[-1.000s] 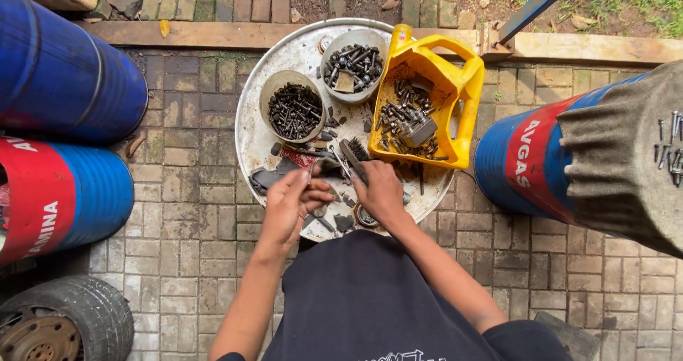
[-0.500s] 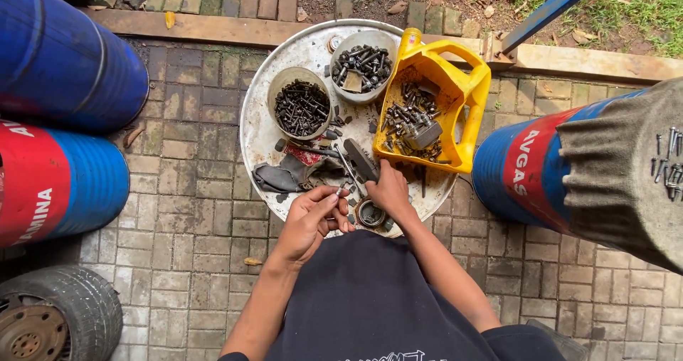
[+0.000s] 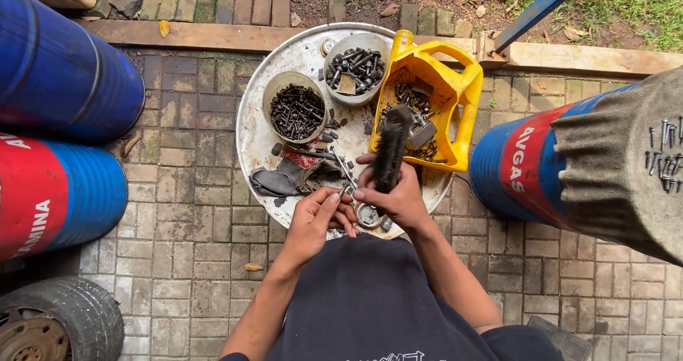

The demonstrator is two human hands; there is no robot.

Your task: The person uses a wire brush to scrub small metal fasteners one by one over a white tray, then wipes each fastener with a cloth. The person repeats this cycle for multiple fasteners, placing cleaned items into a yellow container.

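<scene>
Brush (image 3: pixel 391 147) in right hand (image 3: pixel 398 197) grip, left hand (image 3: pixel 320 219) pinching bolt (image 3: pixel 344 190)

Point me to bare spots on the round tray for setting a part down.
Bare metal on the round tray shows along its left rim beside the bolt bowl, and in a small strip between that bowl and the yellow cut jug. The near edge is crowded: rags, loose parts and both hands, the right hand gripping a brush.
</scene>
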